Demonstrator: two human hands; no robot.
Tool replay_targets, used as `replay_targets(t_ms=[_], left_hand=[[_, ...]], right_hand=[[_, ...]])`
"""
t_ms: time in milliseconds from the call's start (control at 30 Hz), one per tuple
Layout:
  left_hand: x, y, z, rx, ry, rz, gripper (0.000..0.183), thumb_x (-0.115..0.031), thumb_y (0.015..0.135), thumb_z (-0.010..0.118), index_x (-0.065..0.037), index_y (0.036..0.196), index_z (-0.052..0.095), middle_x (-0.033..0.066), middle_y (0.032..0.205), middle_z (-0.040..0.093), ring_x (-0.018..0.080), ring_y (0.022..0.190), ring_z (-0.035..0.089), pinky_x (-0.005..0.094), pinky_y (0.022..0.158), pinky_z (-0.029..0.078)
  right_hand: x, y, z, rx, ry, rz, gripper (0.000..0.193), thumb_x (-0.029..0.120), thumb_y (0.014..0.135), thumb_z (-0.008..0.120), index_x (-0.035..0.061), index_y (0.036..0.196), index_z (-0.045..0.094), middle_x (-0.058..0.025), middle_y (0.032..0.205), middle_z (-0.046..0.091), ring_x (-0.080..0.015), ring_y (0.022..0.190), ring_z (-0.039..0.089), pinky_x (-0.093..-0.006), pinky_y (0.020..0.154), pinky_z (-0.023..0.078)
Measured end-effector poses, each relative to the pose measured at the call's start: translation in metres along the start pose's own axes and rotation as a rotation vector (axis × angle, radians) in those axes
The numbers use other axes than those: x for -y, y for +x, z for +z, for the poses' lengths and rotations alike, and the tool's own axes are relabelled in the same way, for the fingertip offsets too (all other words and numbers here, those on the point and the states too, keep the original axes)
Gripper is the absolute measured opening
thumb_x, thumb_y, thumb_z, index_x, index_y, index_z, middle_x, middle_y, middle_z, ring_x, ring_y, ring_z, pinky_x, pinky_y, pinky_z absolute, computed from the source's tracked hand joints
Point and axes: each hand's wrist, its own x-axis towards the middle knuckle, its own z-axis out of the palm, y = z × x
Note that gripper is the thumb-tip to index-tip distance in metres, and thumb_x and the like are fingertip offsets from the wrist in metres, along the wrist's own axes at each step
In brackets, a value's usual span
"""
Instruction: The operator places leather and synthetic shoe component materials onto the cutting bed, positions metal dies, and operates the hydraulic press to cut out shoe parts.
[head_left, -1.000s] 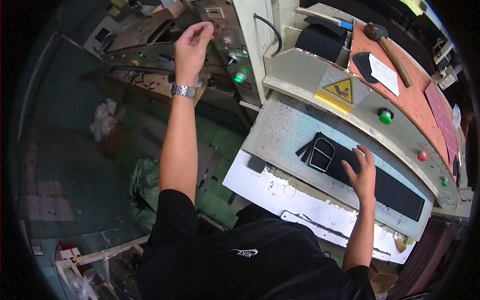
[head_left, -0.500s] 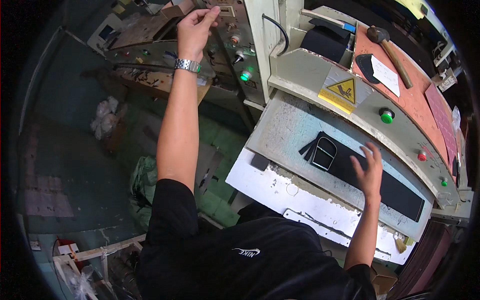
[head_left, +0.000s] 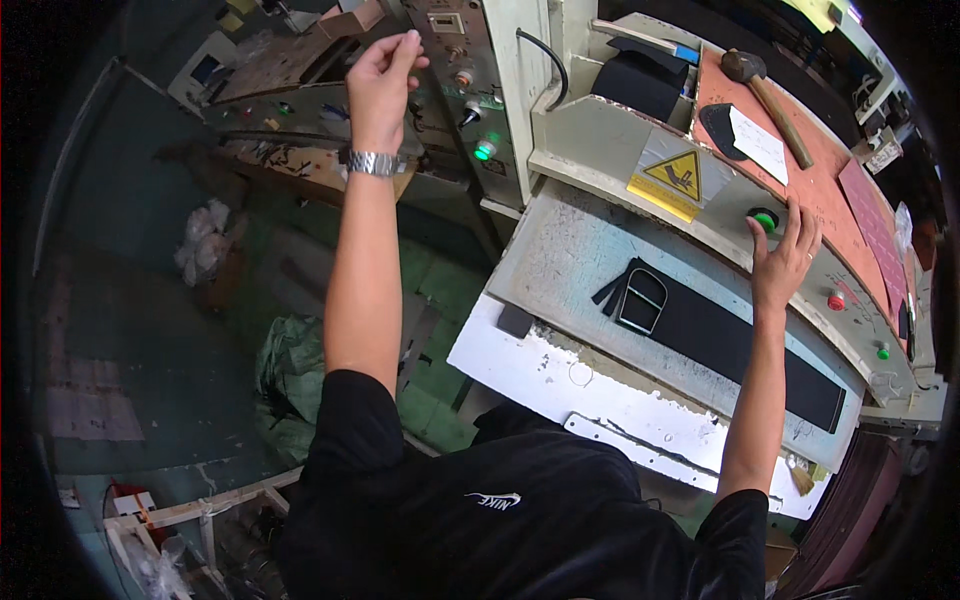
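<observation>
My right hand (head_left: 787, 262) is open, its fingers spread beside a green push button (head_left: 762, 220) on the front of a cutting press (head_left: 590, 158). Whether a fingertip touches the button, I cannot tell. Raised at the upper left, my left hand (head_left: 382, 88) has curled fingers with the thumb against them and nothing visible in them. It is close to a control panel (head_left: 480, 95) with knobs and a lit green button (head_left: 486, 150). On the press bed (head_left: 570, 235), an arched metal cutting die (head_left: 643, 296) lies on the left end of a long black material strip (head_left: 745, 352).
A mallet (head_left: 770, 95), a black cut piece (head_left: 718, 130) and a paper note (head_left: 758, 143) lie on the orange press top. A yellow warning sign (head_left: 670, 180) marks its front. A red button (head_left: 836, 300) sits farther right. A white ledge (head_left: 520, 350) borders the bed.
My right hand has moved up and right from above the black strip to the green push button. My left hand has shifted slightly left and down, away from the panel. The die stays on the strip.
</observation>
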Motion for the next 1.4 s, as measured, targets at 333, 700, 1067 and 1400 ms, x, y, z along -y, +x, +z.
replay_targets(t_ms=[333, 700, 1067, 1400], left_hand=[[0.012, -0.138, 0.012, 0.259, 0.006, -0.260, 0.021, -0.022, 0.097, 0.066, -0.002, 0.103, 0.069, -0.0009, 0.088, 0.069, 0.0050, 0.079, 0.063, 0.0196, 0.065, 0.045], [0.087, -0.292, 0.082, 0.829, 0.294, -0.196, 0.016, -0.013, 0.090, 0.068, -0.003, 0.102, 0.071, 0.0073, 0.107, 0.067, 0.0206, 0.095, 0.064, 0.0303, 0.083, 0.050], [0.128, -0.333, 0.104, 0.862, 0.518, 0.081, 0.020, -0.017, 0.086, 0.069, -0.009, 0.105, 0.072, 0.0021, 0.123, 0.064, 0.0264, 0.120, 0.051, 0.0413, 0.098, 0.039], [0.119, -0.318, 0.110, 0.793, 0.413, 0.095, 0.023, -0.007, 0.083, 0.071, 0.000, 0.105, 0.069, 0.0130, 0.114, 0.066, 0.0328, 0.106, 0.058, 0.0403, 0.094, 0.047]], right_hand=[[0.002, -0.018, -0.010, 0.122, 0.013, 0.012, 0.073, 0.032, 0.078, 0.082, 0.0055, 0.139, 0.050, -0.0229, 0.136, 0.048, -0.0415, 0.130, 0.043, -0.0481, 0.109, 0.037], [0.100, -0.126, -0.011, 0.888, 0.385, -0.192, 0.075, 0.037, 0.069, 0.085, 0.0027, 0.129, 0.055, -0.0159, 0.123, 0.059, -0.0324, 0.111, 0.058, -0.0402, 0.094, 0.045], [0.091, -0.095, 0.030, 1.187, 0.424, -0.316, 0.063, 0.030, 0.061, 0.084, -0.0010, 0.112, 0.065, -0.0182, 0.106, 0.063, -0.0361, 0.097, 0.063, -0.0414, 0.085, 0.051], [0.085, -0.094, 0.021, 1.251, 0.436, -0.294, 0.058, 0.035, 0.071, 0.080, 0.0008, 0.115, 0.064, -0.0183, 0.110, 0.064, -0.0363, 0.102, 0.063, -0.0426, 0.087, 0.054]])
